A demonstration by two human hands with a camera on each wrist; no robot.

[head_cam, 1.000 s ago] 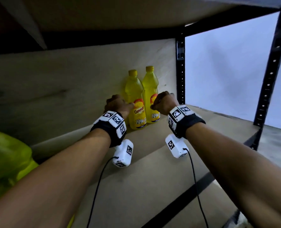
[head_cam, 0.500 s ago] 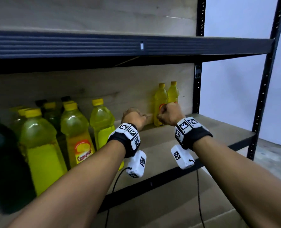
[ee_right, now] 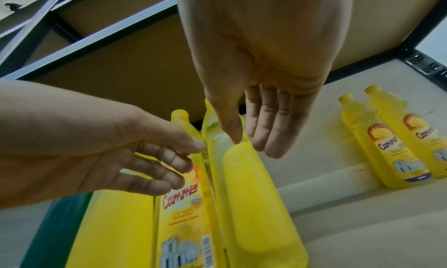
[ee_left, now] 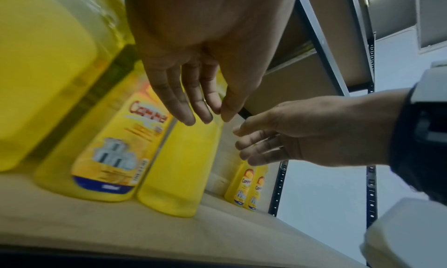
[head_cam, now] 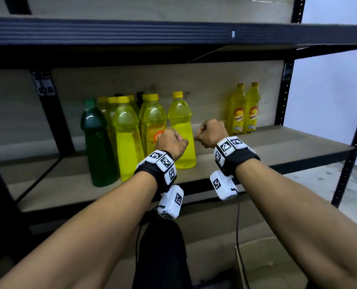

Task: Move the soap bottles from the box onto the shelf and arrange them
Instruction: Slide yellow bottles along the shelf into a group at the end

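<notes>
Two small yellow soap bottles (head_cam: 245, 110) with red-and-yellow labels stand side by side at the back right of the wooden shelf (head_cam: 288, 142). A cluster of larger bottles stands left of centre: a green one (head_cam: 97, 142) and several yellow ones (head_cam: 180, 126). My left hand (head_cam: 170, 142) and right hand (head_cam: 210, 132) hover close together in front of that cluster, apart from every bottle. The wrist views show the left hand's fingers (ee_left: 191, 107) and the right hand's fingers (ee_right: 266, 130) relaxed, holding nothing. The small bottles (ee_right: 392, 138) stay untouched to the right.
A second shelf board (head_cam: 173, 32) runs low overhead. Black uprights (head_cam: 286, 90) frame the right end, and bare board lies between the cluster and the small bottles. A cardboard box (head_cam: 267, 259) sits on the floor at bottom right, beside my dark trouser leg (head_cam: 163, 257).
Both hands have let go of the two small yellow bottles at the back right and drawn back and leftward. My head has pulled away, so the whole shelf shows.
</notes>
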